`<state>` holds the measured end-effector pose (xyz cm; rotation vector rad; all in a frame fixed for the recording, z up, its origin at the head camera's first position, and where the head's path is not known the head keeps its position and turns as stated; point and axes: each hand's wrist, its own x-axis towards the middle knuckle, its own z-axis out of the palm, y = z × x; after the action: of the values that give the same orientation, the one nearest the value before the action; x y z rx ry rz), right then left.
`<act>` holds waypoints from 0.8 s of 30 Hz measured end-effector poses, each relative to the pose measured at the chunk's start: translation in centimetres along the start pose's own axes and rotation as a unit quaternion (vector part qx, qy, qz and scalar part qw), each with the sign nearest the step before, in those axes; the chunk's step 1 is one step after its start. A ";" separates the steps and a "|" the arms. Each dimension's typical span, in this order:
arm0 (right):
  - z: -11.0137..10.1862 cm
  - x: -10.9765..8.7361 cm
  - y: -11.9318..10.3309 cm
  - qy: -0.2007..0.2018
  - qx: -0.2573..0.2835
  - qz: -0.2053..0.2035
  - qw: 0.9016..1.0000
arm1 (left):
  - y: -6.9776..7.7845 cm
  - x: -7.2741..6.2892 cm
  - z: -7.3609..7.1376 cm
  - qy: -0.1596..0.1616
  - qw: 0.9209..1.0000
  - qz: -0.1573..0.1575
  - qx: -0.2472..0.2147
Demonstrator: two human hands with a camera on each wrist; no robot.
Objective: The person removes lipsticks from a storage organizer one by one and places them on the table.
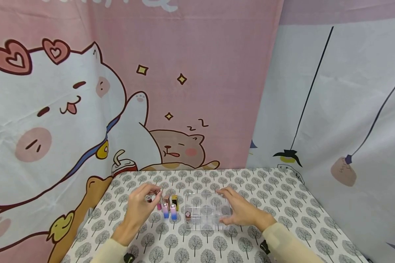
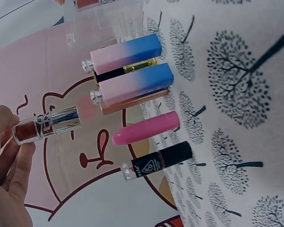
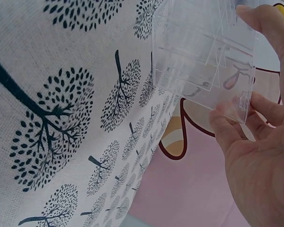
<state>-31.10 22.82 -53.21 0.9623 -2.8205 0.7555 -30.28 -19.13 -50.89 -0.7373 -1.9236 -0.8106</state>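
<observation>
My left hand [image 1: 139, 204] pinches a lipstick [image 2: 47, 125] by its clear, reddish-brown end, its silver part pointing away from the fingers. It is raised above the tabletop, beside a group of standing lipsticks. My right hand [image 1: 241, 209] grips the right side of a clear compartment organizer [image 3: 194, 47], thumb on the near edge and fingers at the far corner. One dark reddish lipstick [image 1: 188, 216] stands in a left compartment of that organizer [image 1: 207, 229].
Two pink-to-blue lipsticks [image 2: 135, 84] stand left of the organizer, near a black-and-gold one [image 1: 175, 201] and a rose-gold one [image 1: 166, 201]. A bright pink tube [image 2: 146, 127] and a black tube [image 2: 161, 160] stand farther left. A tree-print cloth [image 1: 194, 244] covers the table.
</observation>
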 end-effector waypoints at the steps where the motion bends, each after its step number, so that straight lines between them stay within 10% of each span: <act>1: 0.0 0.0 0.0 0.000 0.001 0.001 1.000 | -0.1 -0.1 0.0 0.002 1.000 0.002 0.002; 24: 0.1 0.0 0.1 -0.005 0.006 0.007 1.000 | -1.4 -2.4 -0.2 -0.036 0.996 -0.048 0.064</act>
<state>-31.16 22.87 -53.31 0.9516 -2.8363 0.7725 -30.21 -20.55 -53.29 -0.6070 -2.0678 -0.7188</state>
